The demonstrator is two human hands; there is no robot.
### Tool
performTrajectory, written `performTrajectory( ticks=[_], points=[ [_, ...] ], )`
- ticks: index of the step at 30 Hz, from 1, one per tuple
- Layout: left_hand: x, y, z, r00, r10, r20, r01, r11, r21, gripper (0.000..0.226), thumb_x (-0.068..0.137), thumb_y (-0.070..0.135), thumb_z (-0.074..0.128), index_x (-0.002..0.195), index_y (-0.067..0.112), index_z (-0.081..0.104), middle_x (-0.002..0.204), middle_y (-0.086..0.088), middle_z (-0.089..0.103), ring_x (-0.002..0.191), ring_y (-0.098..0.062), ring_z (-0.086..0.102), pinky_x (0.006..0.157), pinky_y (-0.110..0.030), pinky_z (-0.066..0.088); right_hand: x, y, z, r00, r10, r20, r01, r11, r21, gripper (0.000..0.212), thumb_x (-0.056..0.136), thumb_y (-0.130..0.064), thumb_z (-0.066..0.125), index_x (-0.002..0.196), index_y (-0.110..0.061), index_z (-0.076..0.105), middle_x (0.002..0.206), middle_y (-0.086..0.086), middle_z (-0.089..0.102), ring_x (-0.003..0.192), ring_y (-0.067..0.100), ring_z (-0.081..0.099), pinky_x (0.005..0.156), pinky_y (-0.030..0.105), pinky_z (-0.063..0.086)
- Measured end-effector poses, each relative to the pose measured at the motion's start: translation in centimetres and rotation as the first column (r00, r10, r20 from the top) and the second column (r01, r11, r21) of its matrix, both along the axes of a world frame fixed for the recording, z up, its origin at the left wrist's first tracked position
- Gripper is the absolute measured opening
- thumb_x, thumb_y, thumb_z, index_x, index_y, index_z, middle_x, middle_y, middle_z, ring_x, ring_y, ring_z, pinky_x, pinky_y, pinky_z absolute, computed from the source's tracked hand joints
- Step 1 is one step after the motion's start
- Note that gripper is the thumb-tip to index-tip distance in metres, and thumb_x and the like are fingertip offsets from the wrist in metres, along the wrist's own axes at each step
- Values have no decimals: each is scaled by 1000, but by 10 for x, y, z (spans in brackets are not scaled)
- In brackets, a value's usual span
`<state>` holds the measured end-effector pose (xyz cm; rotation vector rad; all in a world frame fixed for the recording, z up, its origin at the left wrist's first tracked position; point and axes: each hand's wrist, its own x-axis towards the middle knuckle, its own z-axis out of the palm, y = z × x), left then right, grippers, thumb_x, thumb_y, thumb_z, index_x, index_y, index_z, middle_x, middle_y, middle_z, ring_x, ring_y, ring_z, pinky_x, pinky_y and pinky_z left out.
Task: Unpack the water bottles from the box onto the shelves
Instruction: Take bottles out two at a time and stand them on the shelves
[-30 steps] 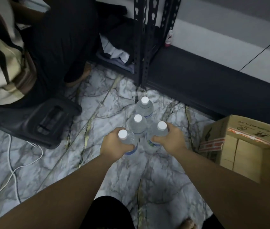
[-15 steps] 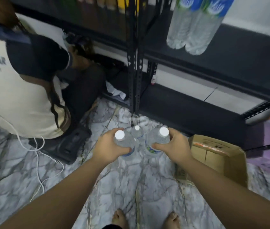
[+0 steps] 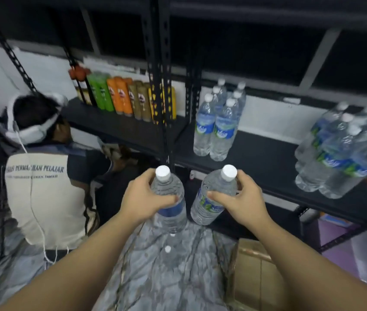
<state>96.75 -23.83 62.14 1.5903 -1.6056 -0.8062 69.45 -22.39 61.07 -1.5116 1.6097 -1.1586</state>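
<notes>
Person to my left: someone [image 3: 43,176] crouches low beside the shelving, back toward me, in a pale vest with dark lettering and a white band round the head, well left of my left hand.
Coloured bottles: a row of green, orange, brown and yellow bottles [image 3: 124,98] stands on the shelf up and left of my left hand.
Left hand: my left hand [image 3: 143,199] is wrapped round the shoulder of a water bottle, thumb across its front, fingers curled behind.
Left bottle: the bottle in my left hand [image 3: 170,198] is clear ribbed plastic with a white cap and a dark blue label band, held upright off the floor.
Floor bottles: two white caps [image 3: 168,249] of bottles standing on the marbled floor show just below my left bottle; their bodies are blurred.
Right bottle: the bottle in my right hand [image 3: 214,196] is clear with a white cap and a blue and green label, tilted so the cap leans right.
Right hand: my right hand [image 3: 242,200] grips that bottle from its right side, thumb across the front.
Shelf: the black shelf [image 3: 267,158] lies just beyond both hands.
Shelf bottles: a cluster of water bottles [image 3: 219,122] stands upright above my right hand; a second cluster [image 3: 344,151] stands further right.
Box: the open cardboard box [image 3: 259,279] sits on the floor below my right forearm.
</notes>
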Motion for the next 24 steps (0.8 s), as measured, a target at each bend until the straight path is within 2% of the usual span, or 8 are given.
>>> performTrajectory(
  ticks=[2, 5, 8, 12, 18, 21, 23, 24],
  points=[
    [-13, -3, 27, 999, 9, -41, -10, 999, -40, 45, 55, 42, 93, 92, 33, 69, 90, 16, 76, 85, -3, 72, 73, -39, 59, -13, 1, 29, 999, -26, 36, 27, 999, -31, 51, 60, -51, 93, 103, -37, 68, 106, -6, 75, 97, 12, 73, 87, 46, 61],
    [-31, -7, 63, 996, 12, -91, -21, 995, -94, 49, 53, 44, 93, 96, 35, 72, 94, 17, 78, 89, -5, 75, 82, -48, 62, -29, 4, 68, 998, -18, 67, 23, 997, -73, 44, 68, -34, 95, 104, -32, 71, 100, -12, 79, 92, 4, 75, 86, 43, 63],
    [-51, -10, 99, 993, -8, -121, -11, 987, -160, 52, 52, 46, 92, 99, 34, 74, 95, 17, 79, 91, -6, 76, 85, -50, 63, -45, 3, 98, 997, -16, 76, 25, 993, -118, 43, 69, -29, 96, 106, -33, 72, 99, -16, 79, 90, 2, 76, 86, 42, 64],
    [-76, -14, 143, 993, -36, -117, 8, 973, -230, 52, 52, 51, 90, 99, 33, 77, 95, 16, 80, 92, -7, 77, 87, -50, 63, -64, -4, 136, 997, -17, 71, 30, 982, -188, 47, 69, -36, 94, 111, -34, 74, 101, -19, 79, 92, -1, 75, 86, 36, 62],
    [-103, -22, 206, 991, -54, -124, 14, 954, -299, 42, 59, 41, 95, 97, 31, 80, 91, 16, 81, 89, -5, 78, 88, -48, 63, -86, -15, 200, 993, -43, 110, 75, 947, -312, 40, 72, -29, 96, 105, -31, 72, 95, -17, 78, 85, 0, 74, 79, 31, 60],
    [-113, -33, 239, 986, -58, -157, 2, 942, -335, 32, 64, 33, 97, 91, 28, 81, 86, 11, 81, 82, -6, 78, 81, -41, 64, -94, -21, 236, 993, -39, 111, 80, 916, -394, 36, 74, -28, 94, 102, -29, 73, 93, -15, 78, 84, 0, 74, 77, 28, 59],
    [-119, -40, 262, 984, -65, -168, -1, 929, -369, 25, 67, 26, 97, 86, 24, 81, 76, 10, 79, 66, 0, 73, 63, -25, 58, -96, -27, 261, 994, -39, 105, 82, 891, -447, 32, 74, -29, 94, 99, -31, 74, 91, -16, 78, 83, 1, 74, 75, 28, 58],
    [-121, -45, 274, 983, -64, -169, -7, 922, -386, 25, 66, 28, 97, 83, 22, 81, 72, 10, 77, 60, 1, 69, 58, -22, 53, -97, -30, 273, 994, -38, 102, 82, 879, -470, 30, 74, -29, 94, 97, -32, 74, 90, -18, 78, 82, 1, 74, 74, 27, 58]
  ],
)
